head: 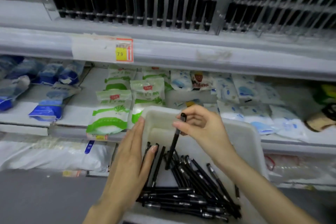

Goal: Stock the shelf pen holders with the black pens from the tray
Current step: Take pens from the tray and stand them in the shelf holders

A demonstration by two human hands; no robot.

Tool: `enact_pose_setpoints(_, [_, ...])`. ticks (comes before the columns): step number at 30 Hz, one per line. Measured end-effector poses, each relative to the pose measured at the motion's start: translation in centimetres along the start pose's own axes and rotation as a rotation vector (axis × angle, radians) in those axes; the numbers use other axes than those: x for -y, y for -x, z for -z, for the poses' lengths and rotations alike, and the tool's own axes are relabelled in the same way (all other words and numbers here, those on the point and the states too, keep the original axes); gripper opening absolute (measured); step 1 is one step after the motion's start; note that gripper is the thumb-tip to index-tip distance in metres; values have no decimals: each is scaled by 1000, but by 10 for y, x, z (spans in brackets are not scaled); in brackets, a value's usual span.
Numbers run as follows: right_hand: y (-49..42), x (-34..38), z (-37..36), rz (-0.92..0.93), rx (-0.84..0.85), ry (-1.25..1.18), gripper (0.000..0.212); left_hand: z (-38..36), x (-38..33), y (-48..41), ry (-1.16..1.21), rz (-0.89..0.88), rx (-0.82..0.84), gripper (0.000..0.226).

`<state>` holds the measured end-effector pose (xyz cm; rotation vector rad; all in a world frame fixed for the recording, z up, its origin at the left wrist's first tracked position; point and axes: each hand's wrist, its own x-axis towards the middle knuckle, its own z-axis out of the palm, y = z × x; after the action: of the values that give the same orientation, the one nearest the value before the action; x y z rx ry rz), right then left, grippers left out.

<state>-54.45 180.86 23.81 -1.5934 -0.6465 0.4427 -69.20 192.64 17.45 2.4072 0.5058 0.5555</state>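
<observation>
left hand (131, 160) flat, fingers straight and together, laid along the left wall of the tray (243, 132), fingertips touching a couple of pens. gripping nothing. right hand (201, 129) pinching one black pen (173, 143) near its capped top, thumb against forefinger, remaining fingers loosely curled. pen tilted, top at the right fingertips, lower tip down in the heap (190, 196) between and just below the hands.

step, by the look of it: pickup of a single pen, half raised, tip not yet clear of the heap. nothing in transit to the shelf yet.

next move, as a judgement: lift straight enough to clear the heap without dragging neighbours, then carry up and away to the pen holders (138, 5), well above both hands. line up with a gap between the wire dividers (188, 0) and slide in lengthwise. up-left of the hands: slots apparently packed with dark barrels. up-right of the right hand: emptier-looking, so the likelier target. hard to be sure through the blur.

pens: slim black barrels, pale metallic bands toward one end, clipped caps. heaped crosswise in the tray end nearest the wrists. tray floor beyond the fingertips bare white.
</observation>
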Motion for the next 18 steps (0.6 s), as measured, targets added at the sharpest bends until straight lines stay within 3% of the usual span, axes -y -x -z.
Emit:
enact_pose_setpoints(5, [-11,94,63,293,-173,61,24,13,-68,-61,-1,-379,-170,59])
enact_pose_setpoints(11, [-39,189,131,624,-403,80,27,41,-150,-141,-116,-658,-283,53])
enact_pose_setpoints(18, [-76,216,157,787,-624,180,33,34,-164,-185,-311,-608,-257,52])
